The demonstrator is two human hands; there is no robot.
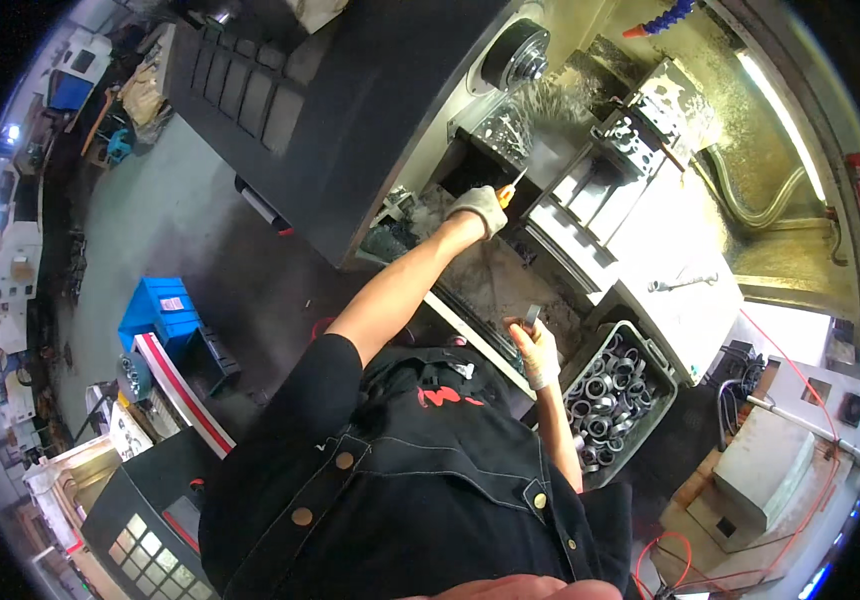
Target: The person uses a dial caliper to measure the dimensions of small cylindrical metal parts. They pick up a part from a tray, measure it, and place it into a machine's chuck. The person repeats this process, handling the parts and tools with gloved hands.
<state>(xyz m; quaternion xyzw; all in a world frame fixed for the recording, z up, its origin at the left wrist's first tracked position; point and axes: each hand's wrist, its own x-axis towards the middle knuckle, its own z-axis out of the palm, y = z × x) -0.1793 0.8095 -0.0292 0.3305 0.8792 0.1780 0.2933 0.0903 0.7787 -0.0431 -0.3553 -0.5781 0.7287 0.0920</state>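
My left hand point(478, 208), in a white work glove, reaches far into the open lathe enclosure and grips an orange-handled tool point(510, 186) whose tip points at a clump of metal shavings point(540, 105) below the round chuck point(515, 55). My right hand point(536, 352), also gloved, stays close to my chest and holds a small dark metal piece point(531, 316) upright between the fingers. It hovers beside a grey crate point(662, 362) filled with several shiny metal rings point(605, 395).
The tool turret point(640, 135) sits right of the chuck, with an orange-tipped coolant hose point(660, 20) above. A wrench point(685, 283) lies on the white machine cover. Blue bins point(160, 310) stand on the floor at left, and a control panel point(145, 545) at lower left.
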